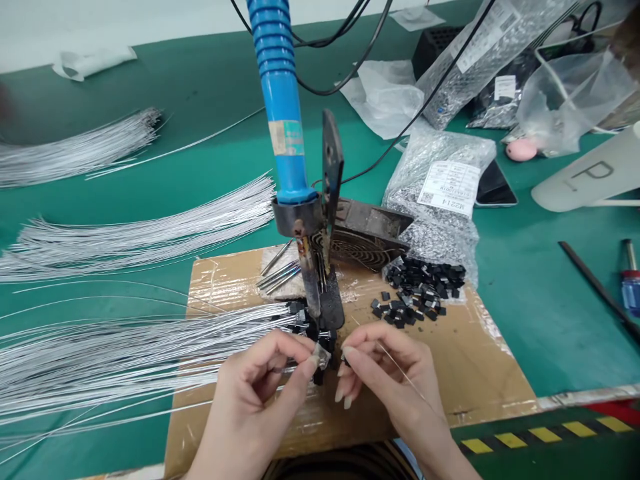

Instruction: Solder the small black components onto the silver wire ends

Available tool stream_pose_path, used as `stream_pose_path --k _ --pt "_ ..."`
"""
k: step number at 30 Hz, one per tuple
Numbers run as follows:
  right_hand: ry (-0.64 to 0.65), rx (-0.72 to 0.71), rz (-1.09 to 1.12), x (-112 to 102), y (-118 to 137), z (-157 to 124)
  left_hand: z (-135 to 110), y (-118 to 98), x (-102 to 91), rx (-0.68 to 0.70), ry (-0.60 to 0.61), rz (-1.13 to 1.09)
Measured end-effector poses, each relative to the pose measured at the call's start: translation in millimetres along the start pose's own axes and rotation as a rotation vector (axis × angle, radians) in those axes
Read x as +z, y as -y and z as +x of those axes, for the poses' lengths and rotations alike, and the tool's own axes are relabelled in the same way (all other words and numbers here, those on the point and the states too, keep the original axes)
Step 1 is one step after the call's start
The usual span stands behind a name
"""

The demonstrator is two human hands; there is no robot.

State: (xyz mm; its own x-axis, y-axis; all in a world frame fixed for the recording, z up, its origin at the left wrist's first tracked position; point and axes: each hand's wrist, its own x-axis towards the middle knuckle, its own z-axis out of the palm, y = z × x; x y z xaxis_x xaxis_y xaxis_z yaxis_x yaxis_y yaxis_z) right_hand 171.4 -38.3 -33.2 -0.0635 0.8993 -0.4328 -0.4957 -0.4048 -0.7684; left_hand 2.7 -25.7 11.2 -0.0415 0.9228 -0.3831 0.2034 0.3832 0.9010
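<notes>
My left hand (260, 390) is closed in a pinch on a thin silver wire with a small black part at its end (320, 357). My right hand (385, 377) pinches another thin wire (400, 373) that runs back over its fingers, with a tiny black piece at the fingertips. Both hands meet just below the tip of a blue-handled soldering iron (283, 120) clamped upright in a dark metal stand (333, 200). A bundle of silver wires (125, 353) with black ends lies to the left on a cardboard sheet (465, 360).
A heap of small black parts (420, 293) lies right of the iron, beside silvery bags (440, 200). More wire bundles (125, 233) fan over the green table. A phone (495, 187), plastic bags, a white cone (590, 177) and a screwdriver (631, 280) sit to the right.
</notes>
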Motion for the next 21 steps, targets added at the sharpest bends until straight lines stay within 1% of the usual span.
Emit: stream_pose_path --k 4,8,13,16,21 --pt "0.002 -0.010 -0.033 10 1 -3 0 -1 2.3 0.000 0.020 -0.067" --pt "-0.008 -0.050 -0.107 13 -1 -5 0 -1 4.3 -0.002 0.010 -0.108" --pt "-0.013 -0.162 -0.219 11 -4 -5 1 0 3.5 -0.002 0.041 -0.087" --pt "-0.002 -0.207 -0.273 9 -5 -4 1 -1 3.8 0.003 0.035 -0.089" --pt "0.024 -0.230 -0.303 5 -5 -3 2 -2 4.9 0.012 0.028 -0.077"
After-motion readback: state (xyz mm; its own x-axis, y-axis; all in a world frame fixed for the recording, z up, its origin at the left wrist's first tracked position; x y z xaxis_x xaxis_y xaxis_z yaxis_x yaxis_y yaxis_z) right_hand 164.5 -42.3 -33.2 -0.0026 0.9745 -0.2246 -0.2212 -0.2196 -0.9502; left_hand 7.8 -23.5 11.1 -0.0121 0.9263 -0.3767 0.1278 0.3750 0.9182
